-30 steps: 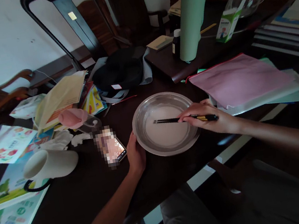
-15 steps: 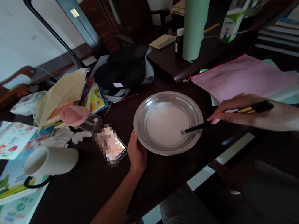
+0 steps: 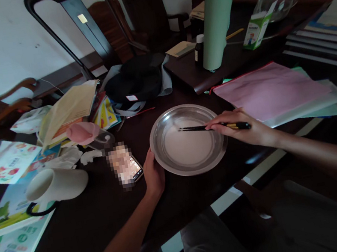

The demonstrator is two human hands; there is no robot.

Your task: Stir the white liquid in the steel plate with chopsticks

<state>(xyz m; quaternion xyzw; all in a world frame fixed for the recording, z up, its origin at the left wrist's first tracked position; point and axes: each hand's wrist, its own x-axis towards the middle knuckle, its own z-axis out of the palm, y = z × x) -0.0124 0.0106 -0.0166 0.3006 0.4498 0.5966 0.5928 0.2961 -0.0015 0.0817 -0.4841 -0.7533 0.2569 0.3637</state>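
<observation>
A round metal dish (image 3: 157,134) holding a pale white liquid sits on the dark table near its front edge. My right hand (image 3: 244,130) is closed on dark chopsticks (image 3: 197,129), whose tips reach over the far part of the liquid. My left hand (image 3: 152,174) is curled against the dish's left rim and steadies it. A phone (image 3: 126,165) lies just left of that hand.
A white mug (image 3: 56,187) lies on its side at the left among picture books (image 3: 11,214) and papers. A pink folder (image 3: 268,91) lies right of the dish. Behind stand a green flask (image 3: 215,22), a small box (image 3: 255,28) and a black bag (image 3: 136,79).
My right hand pulled the chopsticks back to the dish's near right rim, then swung them forward again across the liquid. The left hand stayed on the rim.
</observation>
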